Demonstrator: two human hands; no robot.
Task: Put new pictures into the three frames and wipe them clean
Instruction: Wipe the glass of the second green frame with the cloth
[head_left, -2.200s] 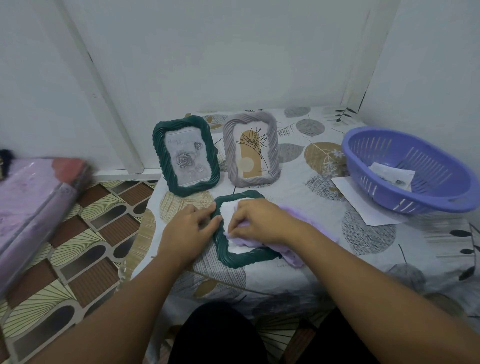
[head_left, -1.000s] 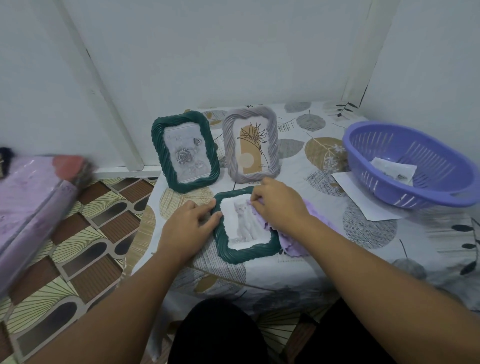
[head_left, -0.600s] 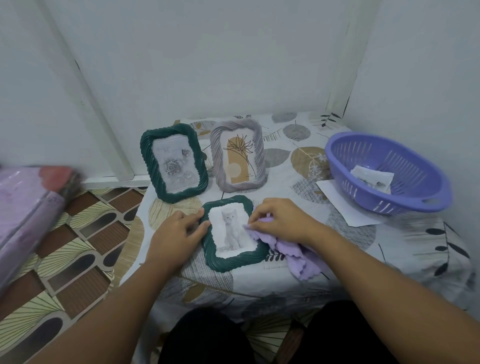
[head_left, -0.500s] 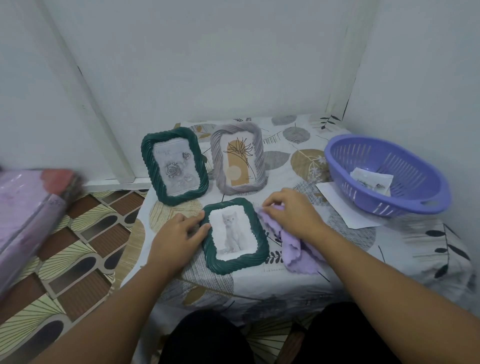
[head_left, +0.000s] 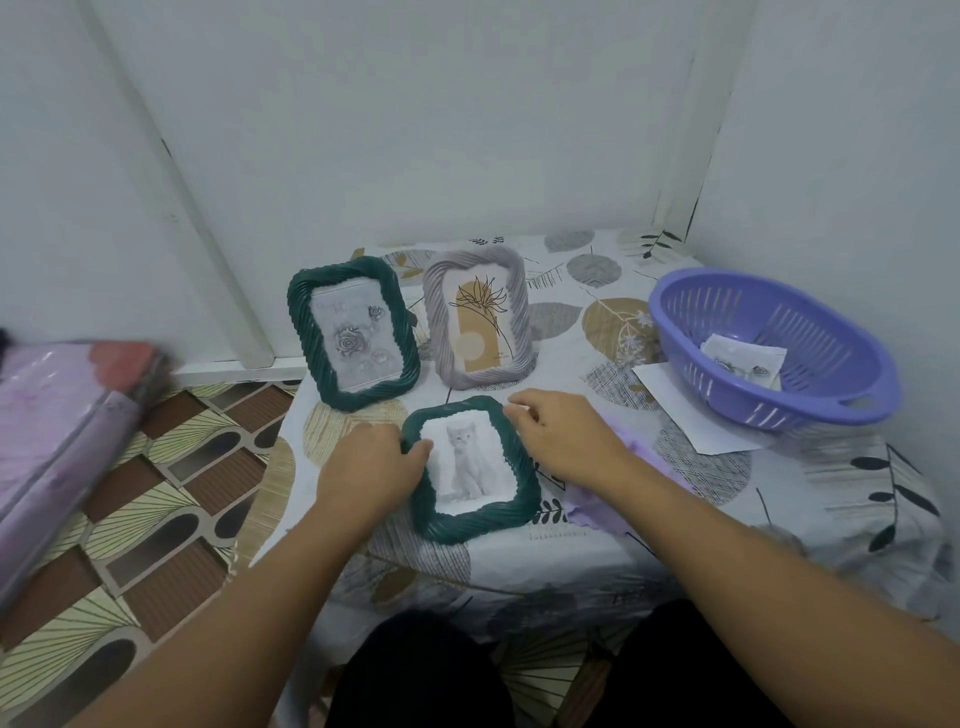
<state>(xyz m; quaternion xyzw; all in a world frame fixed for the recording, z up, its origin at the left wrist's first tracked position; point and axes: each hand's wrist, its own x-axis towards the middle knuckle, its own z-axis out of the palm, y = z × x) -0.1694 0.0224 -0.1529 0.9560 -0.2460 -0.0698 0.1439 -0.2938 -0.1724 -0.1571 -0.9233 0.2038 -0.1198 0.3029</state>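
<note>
Table (head_left: 597, 551) with leaf-print cloth carries everything. Purple basket (head_left: 831, 410) sits well off to the right of the right hand's fingers, paper scraps inside, a white sheet (head_left: 691, 421) poking out from under it.

Two frames stand upright beyond the fingers: dark green frame with rose picture (head_left: 353, 332) and grey frame with plant picture (head_left: 480, 322), side by side, both filled. Third one, the green frame with cat picture (head_left: 470, 467), lies flat, face up, between the two hands.

Purple cloth (head_left: 618, 499) lies on the table under the right wrist and forearm, beside the flat frame's right edge. Not in the fingers as far as I can see.

Step, my read: wiping of the last frame looks done or nearly so; all three hold pictures. Next move probably calls for lifting the flat frame by both edges and standing it up next to the other two, needs its back stand out, which I can't see from here.

Left hand (head_left: 371, 467): fingers curled around the frame's left edge, thumb tip on the rim, gripping it. Right hand (head_left: 563, 441): fingers loosely bent, tips at the frame's top-right corner; touching or just short of it, can't tell. No firm grip showing.
</note>
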